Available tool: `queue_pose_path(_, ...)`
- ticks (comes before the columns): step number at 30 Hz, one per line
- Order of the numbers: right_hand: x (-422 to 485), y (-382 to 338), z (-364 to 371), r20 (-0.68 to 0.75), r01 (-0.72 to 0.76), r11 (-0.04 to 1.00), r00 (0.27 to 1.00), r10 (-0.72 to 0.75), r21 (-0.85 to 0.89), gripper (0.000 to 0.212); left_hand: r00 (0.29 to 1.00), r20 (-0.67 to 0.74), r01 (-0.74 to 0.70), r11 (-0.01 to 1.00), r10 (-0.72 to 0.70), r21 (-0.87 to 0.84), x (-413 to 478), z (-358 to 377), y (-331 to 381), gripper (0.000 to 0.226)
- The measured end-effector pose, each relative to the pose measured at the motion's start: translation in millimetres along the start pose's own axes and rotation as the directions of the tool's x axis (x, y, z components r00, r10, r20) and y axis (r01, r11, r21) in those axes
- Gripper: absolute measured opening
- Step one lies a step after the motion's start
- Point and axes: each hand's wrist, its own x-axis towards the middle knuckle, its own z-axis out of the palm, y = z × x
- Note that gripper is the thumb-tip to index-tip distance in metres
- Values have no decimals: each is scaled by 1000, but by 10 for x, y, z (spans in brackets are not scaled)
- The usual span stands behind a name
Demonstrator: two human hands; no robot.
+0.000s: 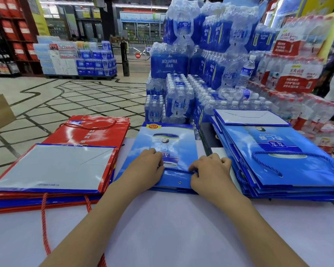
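A flat blue bag [162, 143] lay in the middle of the table [172, 228], up by its far edge. The left hand [147, 168] rested on the bag with bent fingers. I could not tell if it held the rope. The right hand [210, 170] pinched the bag's blue rope handle [178, 171]. A pile of red bags [96, 132] lay by the left edge. A pile of blue bags [278, 151] lay by the right edge.

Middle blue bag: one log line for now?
middle blue bag: flat on table | left hand: on bag at cord end | right hand: fingers pinch blue cord
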Motion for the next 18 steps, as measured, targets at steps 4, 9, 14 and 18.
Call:
queue_pose_path(4,0,39,-61,47,-13,996,999,18,-91,36,999,-32,18,1000,-18,4,-21,-5,19,14)
queue_pose_path(9,28,81,-28,-37,-40,994,999,36,-104,35,998,-46,44,999,-42,28,-27,-6,24,15)
queue_pose_path(14,70,37,30,25,78,990,996,-82,119,33,996,-68,61,997,-58,38,-23,-14,-4,19)
queue_pose_path(18,51,-20,87,72,77,979,993,-92,188,25,993,48,-105,987,112,-123,-84,-35,112,38)
